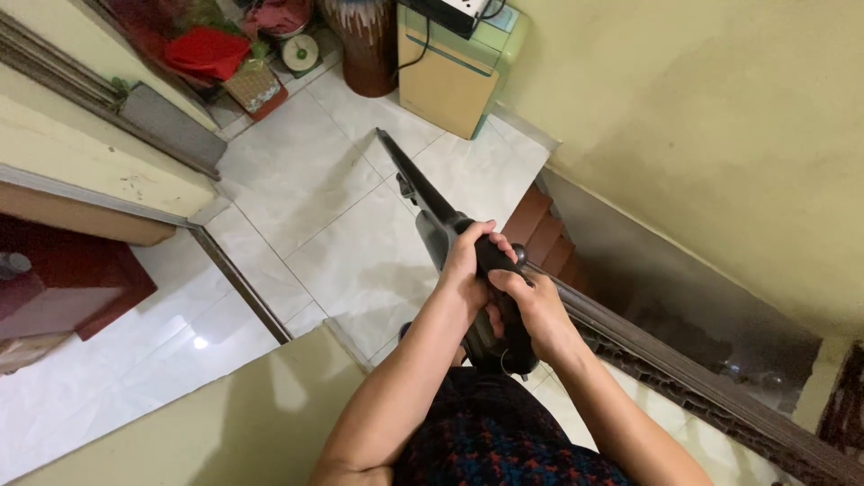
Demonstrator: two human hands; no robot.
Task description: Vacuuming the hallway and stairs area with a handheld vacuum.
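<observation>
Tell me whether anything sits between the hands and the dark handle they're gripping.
Nothing visible does. The left hand and right hand both wrap directly around the dark handle, fingers on its surface. Its long tube extends over the white tiled floor.

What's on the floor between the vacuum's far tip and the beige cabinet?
Head view: only bare white floor tile separates the vacuum wand tip from the beige cabinet.
</observation>
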